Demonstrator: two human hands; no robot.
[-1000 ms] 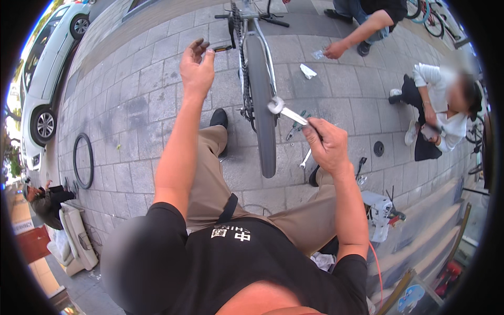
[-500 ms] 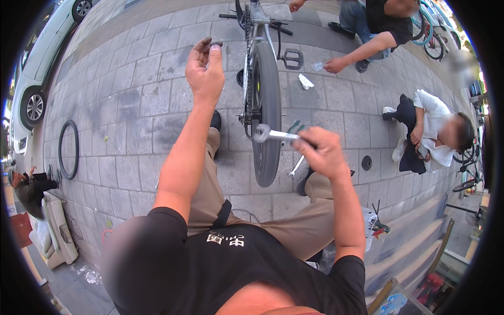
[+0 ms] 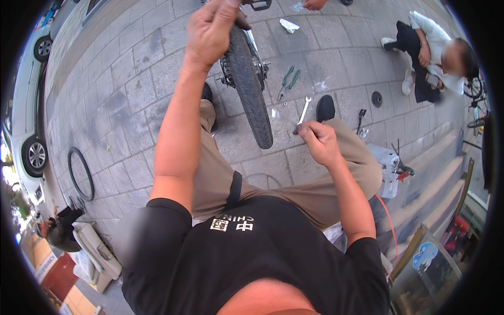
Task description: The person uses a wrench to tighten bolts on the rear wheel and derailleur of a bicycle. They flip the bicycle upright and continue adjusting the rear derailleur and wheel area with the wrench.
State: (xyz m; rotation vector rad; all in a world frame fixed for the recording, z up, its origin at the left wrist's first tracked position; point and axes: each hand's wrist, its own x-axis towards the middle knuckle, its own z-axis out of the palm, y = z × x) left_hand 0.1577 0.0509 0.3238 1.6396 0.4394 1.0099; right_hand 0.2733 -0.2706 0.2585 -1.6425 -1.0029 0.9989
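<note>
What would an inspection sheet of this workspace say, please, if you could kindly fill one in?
Surface: grey paving, darker stains in places.
Job's things: bicycle wheel partly in view; wrench near the right hand.
Clutter: green-handled pliers, white scrap, loose tyre.
Hands: left hand at the wheel's upper part, right hand at the wrench's lower end; grips unclear.
Cables: orange cord beside the right arm.
Surroundings: parked car, person in white.

The upper centre of the frame is blocked by the bicycle wheel. Right of it, passage is narrowed by pliers, a wrench and a shoe. Left of centre, wide room is offered over paving between the left forearm and a loose tyre.
</note>
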